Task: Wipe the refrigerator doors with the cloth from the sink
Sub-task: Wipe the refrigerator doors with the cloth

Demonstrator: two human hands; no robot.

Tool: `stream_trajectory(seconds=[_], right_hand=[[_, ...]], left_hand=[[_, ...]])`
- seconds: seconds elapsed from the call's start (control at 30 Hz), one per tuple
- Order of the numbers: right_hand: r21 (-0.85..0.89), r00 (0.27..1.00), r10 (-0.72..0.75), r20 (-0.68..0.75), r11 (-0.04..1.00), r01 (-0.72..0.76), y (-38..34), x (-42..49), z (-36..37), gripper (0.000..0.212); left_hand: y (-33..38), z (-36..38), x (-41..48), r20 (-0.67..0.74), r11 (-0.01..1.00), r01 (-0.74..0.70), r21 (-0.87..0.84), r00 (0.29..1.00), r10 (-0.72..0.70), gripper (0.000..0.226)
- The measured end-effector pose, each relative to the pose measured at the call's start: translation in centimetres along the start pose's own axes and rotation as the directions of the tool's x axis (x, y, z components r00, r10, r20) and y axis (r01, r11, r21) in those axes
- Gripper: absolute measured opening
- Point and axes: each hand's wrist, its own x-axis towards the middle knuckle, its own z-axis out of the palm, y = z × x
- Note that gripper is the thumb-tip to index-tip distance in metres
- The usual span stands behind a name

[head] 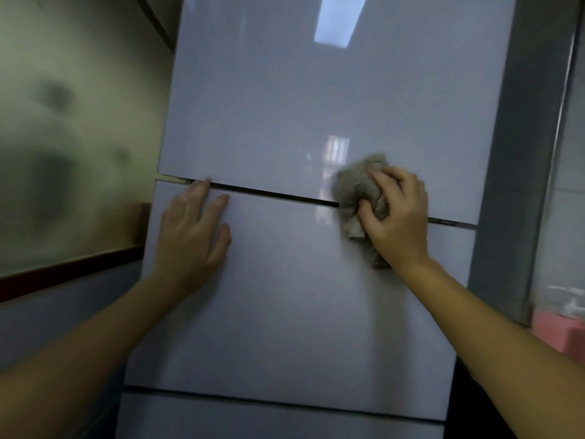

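A tall glossy pale-grey refrigerator fills the view, with an upper door (300, 106), a middle door (285, 296) and a lower door (253, 419) split by dark gaps. A crumpled grey-brown cloth (354, 185) is pressed across the gap between the upper and middle doors, on the right side. My right hand (399, 217) is shut on the cloth and holds it against the door. My left hand (193, 232) lies flat with fingers apart on the middle door's upper left, fingertips at the gap.
A blurred greenish wall (72, 137) with a dark red trim strip (69, 270) stands to the left. The refrigerator's grey side panel (519, 153) is on the right. Beyond it sit a pink object (557, 334) and a white fitting (569, 302).
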Motion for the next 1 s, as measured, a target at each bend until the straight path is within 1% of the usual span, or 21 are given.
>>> stream_trajectory(seconds=[0.03,0.1,0.13,0.17,0.2,0.27,0.33,0.4,0.5,0.57,0.67,0.73,0.8,0.83,0.9,0.97,1.0], right_hand=[[-0.024,0.995,-0.088,0.050,0.996,0.090,0.1,-0.7,-0.3,0.049],[-0.059,0.953,-0.263,0.149,0.960,0.274,0.5,-1.7,-0.8,0.050],[-0.061,0.940,-0.296,0.168,0.949,0.310,0.8,-2.0,-1.1,0.050],[-0.057,0.946,-0.285,0.156,0.953,0.297,1.2,-2.2,-1.3,0.049],[-0.046,0.963,-0.240,0.121,0.968,0.247,1.7,-2.4,-1.5,0.048],[-0.006,0.995,-0.093,0.043,0.996,0.093,2.8,-2.4,-2.2,0.047],[0.012,0.999,0.045,-0.027,0.999,-0.045,4.4,-1.9,-2.9,0.047],[0.017,0.981,0.163,-0.104,0.987,-0.162,6.1,-1.3,-3.6,0.046],[0.093,0.918,0.345,-0.198,0.939,-0.332,7.7,-0.4,-4.3,0.044],[0.131,0.903,0.377,-0.205,0.925,-0.356,7.8,-0.1,-4.3,0.044],[0.086,0.940,0.283,-0.189,0.959,-0.272,6.7,0.0,-3.4,0.044],[0.079,0.951,0.252,-0.177,0.967,-0.241,5.2,0.3,-2.3,0.045],[0.088,0.971,0.201,-0.128,0.978,-0.190,3.2,0.5,-1.1,0.046],[0.087,0.987,0.137,-0.088,0.988,-0.129,2.1,0.5,-0.5,0.048],[0.062,0.998,-0.055,0.009,0.997,0.055,0.1,0.4,0.6,0.050],[0.029,0.969,-0.228,0.093,0.974,0.226,-0.9,0.5,1.3,0.050],[0.017,0.955,-0.274,0.109,0.962,0.274,-1.0,0.8,1.5,0.050]], left_hand=[[1.0,0.2,0.7,-0.005,0.999,-0.031,-0.011,1.000,0.031,0.054],[3.0,0.7,2.2,-0.015,0.994,-0.110,-0.021,0.994,0.109,0.053],[3.8,0.9,2.9,-0.021,0.989,-0.148,-0.019,0.989,0.148,0.053],[4.6,1.2,3.4,-0.028,0.983,-0.181,-0.013,0.983,0.181,0.052],[5.2,1.4,3.8,-0.035,0.979,-0.206,-0.007,0.978,0.206,0.051],[5.8,1.6,4.3,-0.040,0.975,-0.223,-0.006,0.974,0.223,0.050],[5.8,1.8,4.7,-0.034,0.975,-0.220,-0.007,0.975,0.220,0.050],[5.4,1.8,4.9,-0.031,0.976,-0.218,0.001,0.976,0.218,0.051],[4.5,1.7,5.1,-0.016,0.977,-0.211,0.024,0.977,0.211,0.053],[4.1,1.8,5.2,-0.015,0.974,-0.222,0.035,0.975,0.222,0.053],[3.9,2.0,5.3,-0.039,0.970,-0.238,0.048,0.970,0.240,0.052],[4.0,2.3,5.2,-0.053,0.973,-0.225,0.042,0.972,0.227,0.052],[4.1,2.5,5.1,-0.055,0.976,-0.215,0.030,0.975,0.217,0.053],[4.1,2.6,5.0,-0.051,0.976,-0.217,0.029,0.975,0.218,0.053],[3.9,2.6,5.0,-0.040,0.971,-0.234,0.049,0.971,0.236,0.053],[3.5,2.4,5.1,-0.017,0.961,-0.262,0.084,0.964,0.264,0.054],[3.3,2.2,5.2,-0.003,0.956,-0.277,0.098,0.961,0.278,0.055]])
